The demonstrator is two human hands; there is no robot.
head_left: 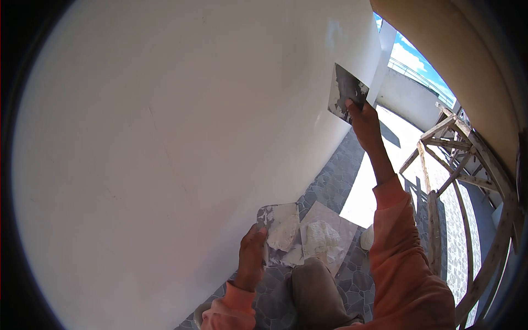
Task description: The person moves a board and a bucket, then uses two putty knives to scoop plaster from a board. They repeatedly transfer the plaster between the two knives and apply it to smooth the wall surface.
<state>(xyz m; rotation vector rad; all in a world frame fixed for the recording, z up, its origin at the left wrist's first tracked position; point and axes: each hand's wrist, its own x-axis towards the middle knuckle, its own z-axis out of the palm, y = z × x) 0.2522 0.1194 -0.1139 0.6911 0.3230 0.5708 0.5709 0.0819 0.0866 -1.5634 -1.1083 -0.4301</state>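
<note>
My right hand (365, 125) is closed on a flat, dark, plaster-smeared putty blade (342, 87), its thumb pressed over the face. The blade is raised at the far end of the smooth white wall (165, 137) and overlaps it in this view. Lower down, my left hand (252, 252) grips the side of a second flat plate, a plaster-loaded putty blade (279, 210). A thick lump of white plaster (285, 234) rests on that one. Below, on the floor, a pale board (344, 226) carries a heap of white plaster (322, 237).
Grey stone-patterned paving (335, 170) runs along the wall's foot. At right stands a rough wooden scaffold (462, 143) of crossed poles. A small whitish round container (367, 237) sits beside the board. My bent knee (313, 286) is just below it.
</note>
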